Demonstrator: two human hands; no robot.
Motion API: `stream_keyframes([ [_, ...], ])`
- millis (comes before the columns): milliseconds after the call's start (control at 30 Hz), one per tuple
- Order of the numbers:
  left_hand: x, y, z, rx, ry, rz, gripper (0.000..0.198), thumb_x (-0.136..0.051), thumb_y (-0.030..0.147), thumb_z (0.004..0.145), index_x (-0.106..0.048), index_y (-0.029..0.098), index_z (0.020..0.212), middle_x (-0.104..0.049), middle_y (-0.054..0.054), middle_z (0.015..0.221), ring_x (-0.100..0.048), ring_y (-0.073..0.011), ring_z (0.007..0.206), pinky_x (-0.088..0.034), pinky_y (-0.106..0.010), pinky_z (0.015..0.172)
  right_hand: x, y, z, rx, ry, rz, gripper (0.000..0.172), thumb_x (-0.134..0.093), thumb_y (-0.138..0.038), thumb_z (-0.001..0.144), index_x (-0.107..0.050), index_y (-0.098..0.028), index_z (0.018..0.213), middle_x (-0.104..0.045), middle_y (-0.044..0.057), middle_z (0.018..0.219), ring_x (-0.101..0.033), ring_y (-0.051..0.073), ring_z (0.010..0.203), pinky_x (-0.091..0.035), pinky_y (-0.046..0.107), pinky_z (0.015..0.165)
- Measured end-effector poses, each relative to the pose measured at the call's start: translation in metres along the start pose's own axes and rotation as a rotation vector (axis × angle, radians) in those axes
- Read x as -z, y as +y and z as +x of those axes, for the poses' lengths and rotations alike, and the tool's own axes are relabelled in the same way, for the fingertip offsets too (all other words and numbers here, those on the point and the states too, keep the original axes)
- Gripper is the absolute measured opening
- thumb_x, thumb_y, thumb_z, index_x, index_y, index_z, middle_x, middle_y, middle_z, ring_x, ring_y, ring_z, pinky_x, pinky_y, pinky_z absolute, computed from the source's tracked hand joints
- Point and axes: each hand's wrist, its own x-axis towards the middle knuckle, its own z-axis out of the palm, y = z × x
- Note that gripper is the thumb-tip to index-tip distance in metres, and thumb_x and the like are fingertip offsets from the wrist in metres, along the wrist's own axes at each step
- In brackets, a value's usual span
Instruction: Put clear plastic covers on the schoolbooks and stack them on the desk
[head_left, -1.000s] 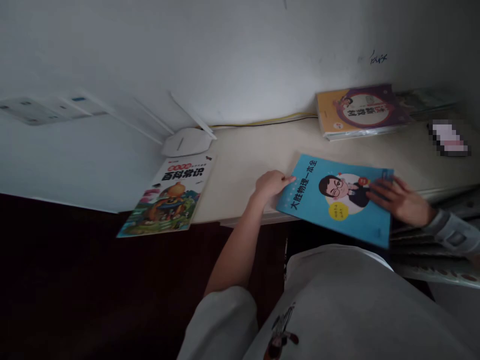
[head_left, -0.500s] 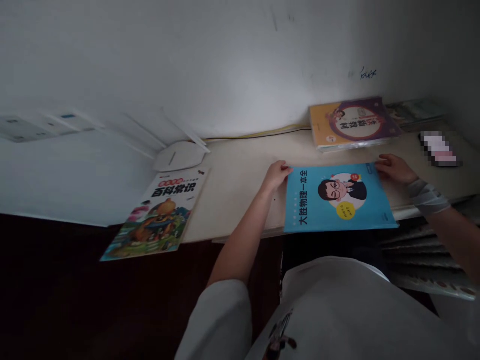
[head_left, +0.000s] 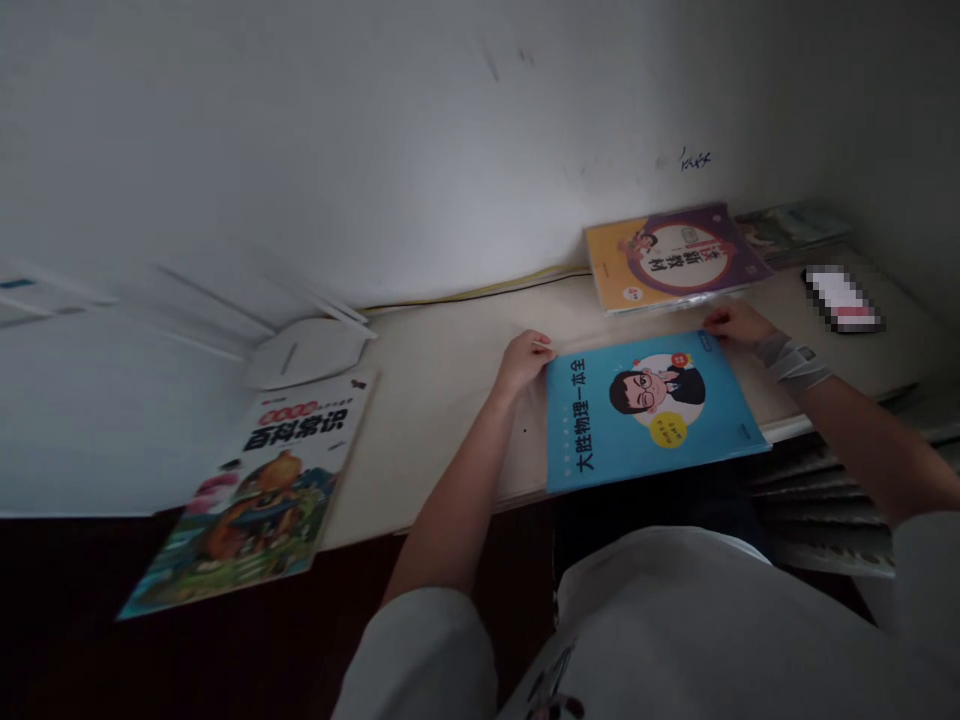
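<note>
A blue book (head_left: 630, 410) with a cartoon figure in glasses on its cover lies at the table's front edge, its near side jutting slightly over. By its far left corner, my left hand (head_left: 523, 362) is closed in a pinch on a thin pale strip, which I cannot identify for sure. My right hand (head_left: 739, 325) is at the far right corner, thumb and fingers pressed together; what they grip is too small to make out. A pale translucent band (head_left: 799, 362) wraps my right wrist.
An orange and purple book (head_left: 675, 258) rests near the wall, another book (head_left: 795, 228) beside it. A phone (head_left: 841, 300) lies at the right. Leftward are a white router (head_left: 306, 352) and a picture book (head_left: 262, 500) overhanging the table edge. A cable (head_left: 465, 296) runs along the wall.
The view has turned, so the table and its things appear shifted left. Both hands stay at the blue book's far corners, with a pale strip now showing in my left fingers.
</note>
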Motion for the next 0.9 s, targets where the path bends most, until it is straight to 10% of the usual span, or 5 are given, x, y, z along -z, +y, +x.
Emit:
stream_keyframes([
  [233, 0.005, 0.0, -0.001, -0.066, -0.046, 0.093, 0.01, -0.065, 0.026, 0.067, -0.063, 0.018, 0.063, -0.059, 0.0, 0.059, -0.054, -0.0145, 0.058, -0.042, -0.027, 0.061, -0.001, 0.001, 0.007, 0.047, 0.001, -0.019, 0.019, -0.064, -0.017, 0.079, -0.055, -0.017, 0.062, -0.053, -0.003, 0.048, -0.048, 0.008, 0.048, -0.049, 0.025, 0.057],
  [900, 0.004, 0.014, -0.021, -0.227, 0.159, 0.183, 0.009, -0.053, 0.025, 0.08, -0.059, 0.019, 0.078, -0.065, -0.002, 0.081, -0.057, -0.0165, 0.078, -0.045, -0.029, 0.078, -0.005, 0.0, -0.022, 0.28, 0.34, -0.167, 0.005, -0.054, -0.027, 0.08, -0.053, -0.023, 0.077, -0.063, 0.004, 0.079, -0.061, 0.021, 0.078, -0.05, 0.038, 0.078],
])
